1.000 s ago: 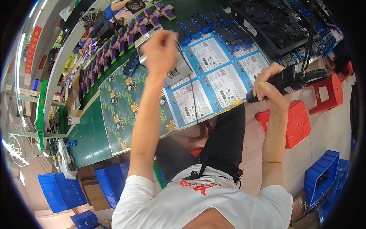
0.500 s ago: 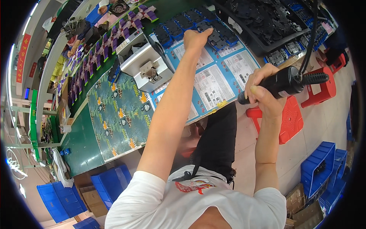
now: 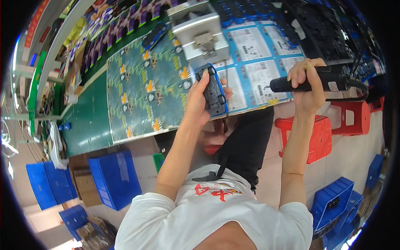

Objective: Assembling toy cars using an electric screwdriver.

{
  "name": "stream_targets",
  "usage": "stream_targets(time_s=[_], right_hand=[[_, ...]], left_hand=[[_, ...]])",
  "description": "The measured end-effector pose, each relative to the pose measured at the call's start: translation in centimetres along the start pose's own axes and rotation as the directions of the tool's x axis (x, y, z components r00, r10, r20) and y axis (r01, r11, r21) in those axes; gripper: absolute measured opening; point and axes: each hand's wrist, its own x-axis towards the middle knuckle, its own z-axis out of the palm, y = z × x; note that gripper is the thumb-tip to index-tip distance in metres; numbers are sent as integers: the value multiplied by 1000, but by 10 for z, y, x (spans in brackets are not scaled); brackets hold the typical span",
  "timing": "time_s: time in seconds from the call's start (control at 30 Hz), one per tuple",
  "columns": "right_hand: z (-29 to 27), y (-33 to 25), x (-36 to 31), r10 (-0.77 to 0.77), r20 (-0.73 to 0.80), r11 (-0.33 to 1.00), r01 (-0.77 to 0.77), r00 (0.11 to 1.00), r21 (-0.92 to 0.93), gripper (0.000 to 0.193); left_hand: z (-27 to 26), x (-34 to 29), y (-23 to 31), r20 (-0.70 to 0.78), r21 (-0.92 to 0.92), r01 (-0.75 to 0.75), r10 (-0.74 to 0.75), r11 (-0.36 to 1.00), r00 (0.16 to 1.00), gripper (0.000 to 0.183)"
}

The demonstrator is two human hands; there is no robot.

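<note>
My left hand (image 3: 201,100) grips a toy car (image 3: 215,91) with a blue body, its black underside and wheels turned up. The car is over the front edge of the bench, just below a silver metal machine (image 3: 200,35). In my right hand (image 3: 307,85) is a black electric screwdriver (image 3: 318,80), fingers wrapped round its barrel. Its tip points left toward the car, well apart from it. More blue-and-black toy cars (image 3: 239,13) stand in rows behind the printed sheet.
A patterned sheet (image 3: 141,87) and a blue-and-white printed sheet (image 3: 260,71) cover the green bench (image 3: 85,125). Purple pieces (image 3: 125,27) line the back left. At the right are a bin of black parts (image 3: 321,31) and red stools (image 3: 312,141). Blue crates (image 3: 114,179) stand on the floor.
My left hand has come back from the rows of cars, bringing one toy car to the bench's front edge. My right hand has levelled the screwdriver and shifted slightly right.
</note>
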Motion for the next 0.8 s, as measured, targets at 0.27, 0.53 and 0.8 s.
stream_targets(time_s=[0.27,0.53,0.8], right_hand=[[64,60,-5,-59,-30,967,50,998,-251,12],[71,76,-5,-7,-35,896,-9,999,-443,35],[72,86,-82,-126,-256,814,-48,958,-578,63]], left_hand=[[-45,-21,9,-14,-73,-71,70,995,997,30],[-54,-18,8,29,-66,-117,119,991,992,26],[-58,-18,5,-5,-129,-130,130,983,991,24]])
